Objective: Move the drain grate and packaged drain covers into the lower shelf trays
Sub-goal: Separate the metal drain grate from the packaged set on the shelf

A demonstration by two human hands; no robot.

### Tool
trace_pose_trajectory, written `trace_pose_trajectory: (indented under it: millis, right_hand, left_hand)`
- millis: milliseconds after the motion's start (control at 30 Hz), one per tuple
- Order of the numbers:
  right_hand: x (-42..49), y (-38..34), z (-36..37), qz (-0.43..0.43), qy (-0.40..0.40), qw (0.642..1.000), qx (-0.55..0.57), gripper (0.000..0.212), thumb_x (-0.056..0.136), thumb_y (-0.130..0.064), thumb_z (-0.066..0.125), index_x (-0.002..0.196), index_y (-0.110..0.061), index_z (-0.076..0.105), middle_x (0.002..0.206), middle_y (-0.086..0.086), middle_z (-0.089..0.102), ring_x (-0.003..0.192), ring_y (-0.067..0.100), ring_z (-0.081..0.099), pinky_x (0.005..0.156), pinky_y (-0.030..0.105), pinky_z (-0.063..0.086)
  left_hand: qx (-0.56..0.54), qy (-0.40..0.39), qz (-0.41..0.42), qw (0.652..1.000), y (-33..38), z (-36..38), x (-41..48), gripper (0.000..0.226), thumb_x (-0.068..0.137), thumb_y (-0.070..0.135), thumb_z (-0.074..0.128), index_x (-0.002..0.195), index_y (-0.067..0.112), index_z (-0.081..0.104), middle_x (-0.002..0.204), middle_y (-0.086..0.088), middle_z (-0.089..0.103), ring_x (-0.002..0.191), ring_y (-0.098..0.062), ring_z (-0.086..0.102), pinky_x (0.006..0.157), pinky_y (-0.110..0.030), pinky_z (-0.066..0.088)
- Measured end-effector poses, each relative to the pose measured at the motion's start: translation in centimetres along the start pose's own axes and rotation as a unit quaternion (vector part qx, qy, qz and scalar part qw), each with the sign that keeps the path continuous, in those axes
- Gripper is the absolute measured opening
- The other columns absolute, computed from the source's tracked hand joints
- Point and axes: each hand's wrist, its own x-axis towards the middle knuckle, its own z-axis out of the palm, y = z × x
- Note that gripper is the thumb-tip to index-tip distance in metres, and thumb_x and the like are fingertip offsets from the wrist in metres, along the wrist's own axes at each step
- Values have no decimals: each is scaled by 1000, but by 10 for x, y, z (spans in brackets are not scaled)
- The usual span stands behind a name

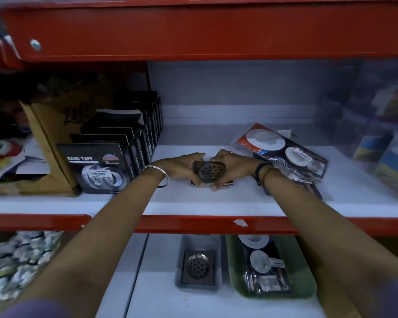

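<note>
A dark drain grate (212,170) with a round perforated centre sits tilted on the middle shelf, held between both hands. My left hand (182,167) grips its left side and my right hand (233,167) grips its right side. To the right on the same shelf lie packaged drain covers (283,152) in clear plastic with white discs. On the lower shelf a grey tray (178,260) holds another square grate (198,266), and a green tray (233,267) beside it holds a packaged drain cover (262,265).
Black nano tape boxes (101,166) stand in a row at the left beside a cardboard box (48,143). Coloured packs (381,157) fill the right end of the shelf. A red shelf rail (193,223) separates the two levels, and another red beam (193,31) hangs overhead.
</note>
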Motion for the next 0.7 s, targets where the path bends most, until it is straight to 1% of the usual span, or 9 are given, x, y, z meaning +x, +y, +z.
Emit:
trace_pose_trajectory:
  millis: [100, 167, 233, 333, 467, 533, 600, 667, 700]
  right_hand:
    - [3, -3, 1, 5, -13, 1000, 3, 65, 58, -54, 81, 110, -21, 60, 114, 3, 45, 107, 20, 48, 99, 39, 45]
    - [4, -6, 0, 11, -22, 1000, 14, 66, 60, -53, 80, 115, -22, 58, 117, 3, 45, 108, 20, 50, 100, 39, 46]
    - [5, -8, 1, 19, -24, 999, 18, 69, 63, -52, 79, 120, -22, 56, 120, 2, 45, 111, 21, 49, 102, 40, 44]
    - [3, -7, 3, 35, -39, 998, 30, 77, 70, -49, 76, 134, -22, 43, 132, 0, 40, 122, 20, 42, 108, 34, 36]
    - [-3, -2, 7, 45, -31, 995, 84, 86, 75, -42, 75, 144, -18, 30, 146, 0, 32, 132, 19, 35, 104, 24, 30]
    - [-11, 1, 6, 34, 11, 994, 101, 93, 75, -42, 75, 147, -16, 23, 153, 1, 26, 139, 19, 29, 109, 25, 27]
    - [-23, 8, -4, 14, 79, 988, 135, 87, 78, -42, 72, 148, -18, 26, 154, 0, 29, 140, 16, 30, 107, 24, 27]
    - [-41, 19, -20, 2, 157, 970, 187, 68, 81, -40, 69, 140, -19, 40, 146, -1, 41, 131, 13, 40, 104, 25, 31]
    - [-50, 26, -29, 6, 204, 956, 210, 56, 82, -36, 69, 131, -19, 49, 139, -1, 48, 126, 12, 45, 103, 26, 34]
  left_hand:
    - [26, 13, 4, 1000, -7, -2, 1, 94, 73, 27, 75, 148, 26, 18, 153, 7, 24, 141, -14, 23, 108, -26, 23]
    - [14, 10, 13, 1000, -9, -2, -1, 94, 73, 24, 76, 148, 25, 18, 152, 7, 24, 140, -14, 24, 105, -23, 22]
    - [9, 6, 17, 1000, -11, -3, -2, 98, 71, 25, 78, 148, 27, 18, 152, 8, 23, 141, -13, 23, 109, -24, 21]
    - [30, 7, 23, 999, -10, -2, -4, 96, 69, 28, 79, 147, 27, 22, 148, 8, 29, 136, -13, 29, 113, -29, 24]
    - [14, -3, 18, 1000, -8, -1, -6, 93, 73, 24, 77, 147, 24, 22, 149, 8, 27, 136, -14, 29, 106, -24, 23]
    - [14, -10, 12, 1000, -10, -2, -8, 99, 72, 28, 78, 149, 25, 16, 154, 8, 21, 142, -15, 22, 111, -25, 20]
    - [11, 16, 30, 999, -9, 0, -10, 106, 71, 34, 79, 150, 28, 8, 158, 9, 9, 145, -14, 13, 118, -32, 16]
    - [-38, 99, 86, 991, 5, 4, -9, 102, 74, 32, 78, 149, 25, 10, 157, 5, 11, 141, -13, 21, 116, -34, 25]
    - [-74, 152, 117, 979, 18, 8, -7, 94, 76, 29, 76, 148, 21, 15, 153, 0, 21, 133, -13, 33, 108, -27, 35]
